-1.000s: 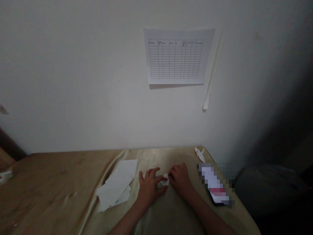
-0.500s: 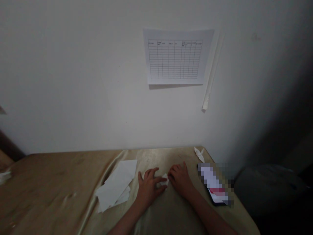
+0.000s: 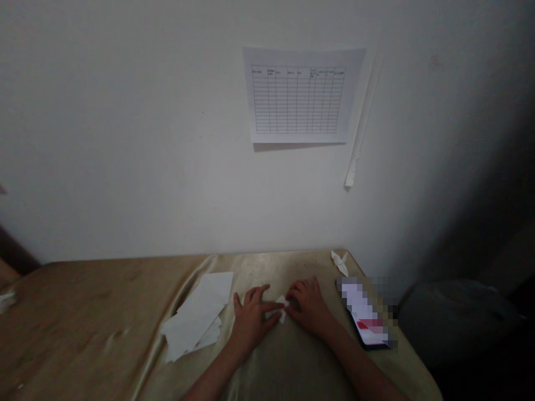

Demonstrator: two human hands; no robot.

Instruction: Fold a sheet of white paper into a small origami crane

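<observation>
A small folded piece of white paper (image 3: 282, 316) lies on the cloth-covered table between my hands. My left hand (image 3: 252, 316) holds its left side between thumb and index finger, while the other fingers spread away. My right hand (image 3: 307, 306) is closed at its right side, thumb and fingertips on the paper, with one finger sticking up. The fingers cover much of the folded paper, so its exact shape is hidden. Left of my left hand lies a loose stack of white paper sheets (image 3: 200, 312).
A phone (image 3: 363, 317) with a lit, partly blurred screen lies right of my right hand. Behind it, a folded white paper figure (image 3: 340, 263) sits near the table's (image 3: 104, 312) back corner. On the wall hang a printed table sheet (image 3: 298, 106) and a white strip (image 3: 360, 133).
My right thumb has moved in onto the folded paper, and more of its lower edge shows. My left hand has shifted slightly; the stack and phone stay put.
</observation>
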